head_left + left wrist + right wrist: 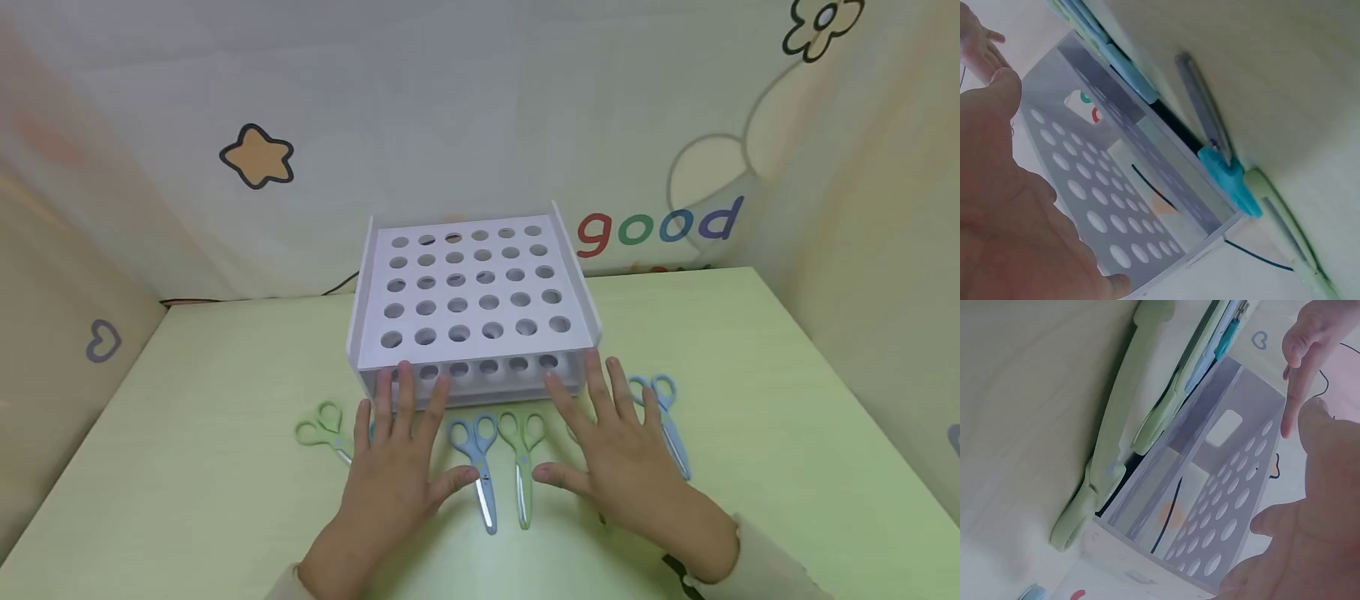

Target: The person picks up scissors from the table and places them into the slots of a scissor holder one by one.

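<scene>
Both hands hover with fingers spread wide, holding nothing. The left hand [392,475] is above the table's front left, and the right hand [626,467] mirrors it on the right. Beyond the fingertips stands a white rack [472,287] with rows of round holes in its top and a lower holed shelf. Between the hands lie blue scissors [482,475] and green scissors [523,471], handles toward the rack. Partly under the left hand are teal scissors [1225,172]; green scissors [322,429] lie left of them. Another green pair [1116,419] is mostly covered by the right hand in the head view.
More blue scissors [672,433] lie to the right of the right hand. The pale green table [225,358] ends at a printed cloth backdrop [480,108]. A thin dark cord [341,283] runs behind the rack. A dark object [681,575] sits by the right sleeve.
</scene>
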Demonstrator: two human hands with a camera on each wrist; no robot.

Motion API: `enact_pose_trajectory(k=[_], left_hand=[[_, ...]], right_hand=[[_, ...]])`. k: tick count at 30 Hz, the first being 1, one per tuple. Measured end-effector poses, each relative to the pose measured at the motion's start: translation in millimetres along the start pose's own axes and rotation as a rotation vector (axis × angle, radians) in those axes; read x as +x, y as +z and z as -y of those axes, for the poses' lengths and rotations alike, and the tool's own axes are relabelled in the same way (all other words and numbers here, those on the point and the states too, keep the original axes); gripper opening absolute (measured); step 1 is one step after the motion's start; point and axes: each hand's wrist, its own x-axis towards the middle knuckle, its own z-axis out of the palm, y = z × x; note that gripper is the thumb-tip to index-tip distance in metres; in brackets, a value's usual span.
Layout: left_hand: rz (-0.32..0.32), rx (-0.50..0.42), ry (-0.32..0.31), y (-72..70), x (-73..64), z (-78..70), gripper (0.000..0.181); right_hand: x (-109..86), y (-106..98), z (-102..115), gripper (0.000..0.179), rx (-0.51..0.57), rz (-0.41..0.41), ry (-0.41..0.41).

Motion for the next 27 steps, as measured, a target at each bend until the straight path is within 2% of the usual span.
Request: enact_pose_trajectory(k=[7, 13, 16, 21, 24, 27], left_hand=[[-0.013, 0.005, -0.016, -10.3, 3.2, 5.9, 0.101], [-0.020, -0.026, -0.071, -24.8, 11.2, 19.3, 0.103], [-0.040, -0.047, -0.081, -34.6, 22.8, 33.4, 0.110], [-0.075, -0.093, -0.045, -48.0, 50.4, 54.3, 0.126], [-0.047, -0.149, -0.042, -50.5, 67.6, 63.1, 0.131], [0.000, -0.243, -0.077, -51.1, 78.8, 70.7, 0.127]], right_hand=[[-3.1, -5, 1, 0.097, 0.006, -0.002, 0.006], [-10.1, -10, -8, 0.096, 0.016, 0.005, 0.052], [-9.7, -15, -17, 0.096, 0.017, 0.004, 0.081], [-1.5, -29, -40, 0.101, 0.025, -0.029, 0.128], [3.6, -37, -58, 0.103, 0.037, -0.069, 0.150], [7.2, -41, -76, 0.104, 0.065, -0.083, 0.148]])
